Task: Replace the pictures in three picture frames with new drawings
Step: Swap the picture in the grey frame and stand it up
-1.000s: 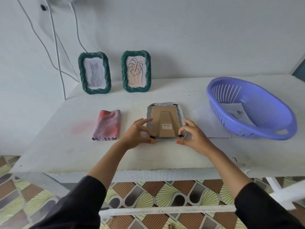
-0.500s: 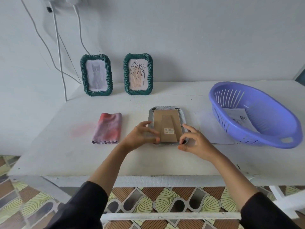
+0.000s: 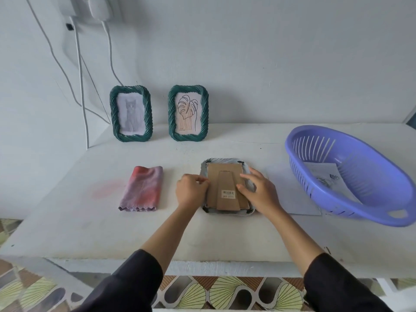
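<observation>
On the left of the white table (image 3: 90, 221) lies a folded pink and purple cloth (image 3: 140, 189). Behind it, against the wall, stands a green frame with a cat drawing (image 3: 130, 113), and just to its right a second green frame with a leaf drawing (image 3: 188, 113), both upright.

In the middle of the table, nearer the person, the third frame (image 3: 226, 188) lies face down with its cardboard back (image 3: 213, 176) and folded stand up. The left hand (image 3: 191, 192) sits at its left edge with the fingers curled and the tips at the edge of the cardboard. Whether they pinch anything cannot be told. The right hand (image 3: 258, 192) lies on the right side of the back, fingers spread and fairly straight, gripping nothing.

A white sheet (image 3: 295, 199) lies flat just right of that hand. At the far right a purple basket (image 3: 351, 206) rests partly on the sheet and holds a paper drawing (image 3: 322, 176).
</observation>
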Tool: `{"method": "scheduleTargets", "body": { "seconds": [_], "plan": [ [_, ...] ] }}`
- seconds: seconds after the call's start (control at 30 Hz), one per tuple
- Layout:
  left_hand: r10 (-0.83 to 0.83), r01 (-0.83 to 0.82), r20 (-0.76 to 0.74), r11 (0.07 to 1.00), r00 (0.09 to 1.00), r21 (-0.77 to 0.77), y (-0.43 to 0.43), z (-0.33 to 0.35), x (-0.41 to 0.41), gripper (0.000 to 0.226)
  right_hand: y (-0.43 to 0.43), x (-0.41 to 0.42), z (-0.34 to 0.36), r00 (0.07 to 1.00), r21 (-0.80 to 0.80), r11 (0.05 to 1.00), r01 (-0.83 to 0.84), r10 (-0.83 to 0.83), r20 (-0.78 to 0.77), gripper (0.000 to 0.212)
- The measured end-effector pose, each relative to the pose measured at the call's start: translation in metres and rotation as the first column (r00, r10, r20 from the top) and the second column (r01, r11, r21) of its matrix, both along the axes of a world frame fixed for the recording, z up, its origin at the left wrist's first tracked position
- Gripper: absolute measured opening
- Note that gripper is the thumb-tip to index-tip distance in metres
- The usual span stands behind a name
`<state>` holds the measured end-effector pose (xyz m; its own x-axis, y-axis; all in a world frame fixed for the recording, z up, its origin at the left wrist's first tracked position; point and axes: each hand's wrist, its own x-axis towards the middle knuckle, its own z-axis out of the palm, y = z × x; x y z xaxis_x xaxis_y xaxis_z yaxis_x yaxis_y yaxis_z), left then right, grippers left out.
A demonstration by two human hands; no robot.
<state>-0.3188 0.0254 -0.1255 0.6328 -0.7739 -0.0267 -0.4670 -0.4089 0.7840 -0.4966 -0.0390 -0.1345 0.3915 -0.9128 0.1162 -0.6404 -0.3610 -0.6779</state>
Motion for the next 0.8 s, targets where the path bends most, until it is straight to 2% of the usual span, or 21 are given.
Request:
{"method": "scheduleTargets", "body": {
  "seconds": [0.33,0.57,0.67,0.8],
  "plan": [
    [0.041,-0.041,0.005,0.999,0.999,0.003,-0.003,-0.002,-0.001,0.016,-0.001,0.000,-0.003,1.000,0.007,1.000,0.002,-0.002,0.012,0.041],
    [0.075,-0.070,-0.145,0.997,0.987,0.039,-0.006,0.010,-0.005,0.017,-0.001,0.001,-0.002,1.000,0.045,0.999,0.019,-0.020,0.011,0.042],
    [0.084,-0.090,-0.189,0.996,0.978,-0.023,-0.006,0.019,-0.008,0.015,-0.001,0.001,-0.001,0.999,0.069,0.997,0.028,-0.029,0.024,0.042],
    [0.001,-0.035,-0.275,0.992,0.961,-0.118,-0.003,0.035,-0.016,0.017,0.000,0.000,0.001,0.999,0.082,0.996,0.032,-0.035,0.034,0.041]
  ]
}}
